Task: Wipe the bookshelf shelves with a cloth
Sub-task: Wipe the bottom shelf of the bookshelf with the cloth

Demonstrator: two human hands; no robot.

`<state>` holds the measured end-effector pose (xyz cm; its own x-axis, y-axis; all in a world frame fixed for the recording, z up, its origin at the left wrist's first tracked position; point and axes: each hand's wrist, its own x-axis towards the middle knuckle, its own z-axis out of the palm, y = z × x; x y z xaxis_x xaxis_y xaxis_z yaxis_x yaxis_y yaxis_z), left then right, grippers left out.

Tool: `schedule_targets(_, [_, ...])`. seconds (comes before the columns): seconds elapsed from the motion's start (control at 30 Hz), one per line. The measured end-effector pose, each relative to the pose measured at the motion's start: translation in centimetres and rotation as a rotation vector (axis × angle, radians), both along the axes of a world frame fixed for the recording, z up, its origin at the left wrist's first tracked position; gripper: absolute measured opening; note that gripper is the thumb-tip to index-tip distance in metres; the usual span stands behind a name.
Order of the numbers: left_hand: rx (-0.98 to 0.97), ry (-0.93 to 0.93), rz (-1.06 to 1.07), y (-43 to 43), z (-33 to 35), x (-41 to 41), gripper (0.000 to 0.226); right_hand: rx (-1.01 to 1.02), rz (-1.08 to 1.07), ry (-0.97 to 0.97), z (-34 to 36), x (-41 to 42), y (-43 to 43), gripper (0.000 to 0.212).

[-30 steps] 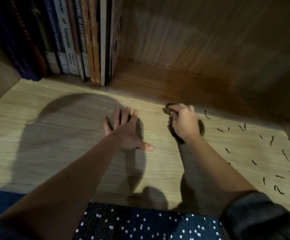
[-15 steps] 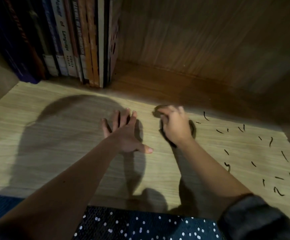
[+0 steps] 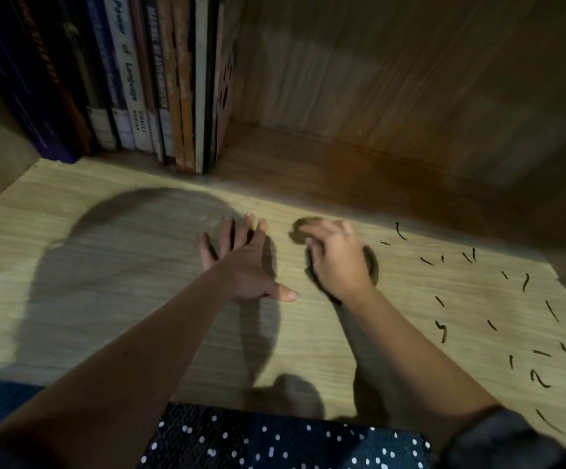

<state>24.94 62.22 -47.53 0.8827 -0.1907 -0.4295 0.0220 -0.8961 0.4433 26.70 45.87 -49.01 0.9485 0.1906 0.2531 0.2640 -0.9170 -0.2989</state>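
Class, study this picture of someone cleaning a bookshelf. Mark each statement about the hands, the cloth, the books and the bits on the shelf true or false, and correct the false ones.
1. The left hand lies flat on the shelf with its fingers spread. True.
2. The right hand holds nothing. False: it grips a dark cloth against the shelf.
3. The books stand upright at the back left of the shelf. True.
4. The dark scraps lie to the left of the left hand. False: they are scattered on the shelf to the right of the right hand.
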Motion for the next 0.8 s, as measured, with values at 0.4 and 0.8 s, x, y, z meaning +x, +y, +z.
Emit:
schedule_targets(0.4, [-0.813,-0.097,0.367,3.9,2.0,-2.6,0.052,-0.029,-0.108,0.226,1.3,-3.1,1.5,0.045])
schedule_targets(0.8, [-0.035,-0.187,0.197,10.2,2.3,-3.7,0.081,0.033,0.318,0.187,0.4,-9.3,4.1,0.041])
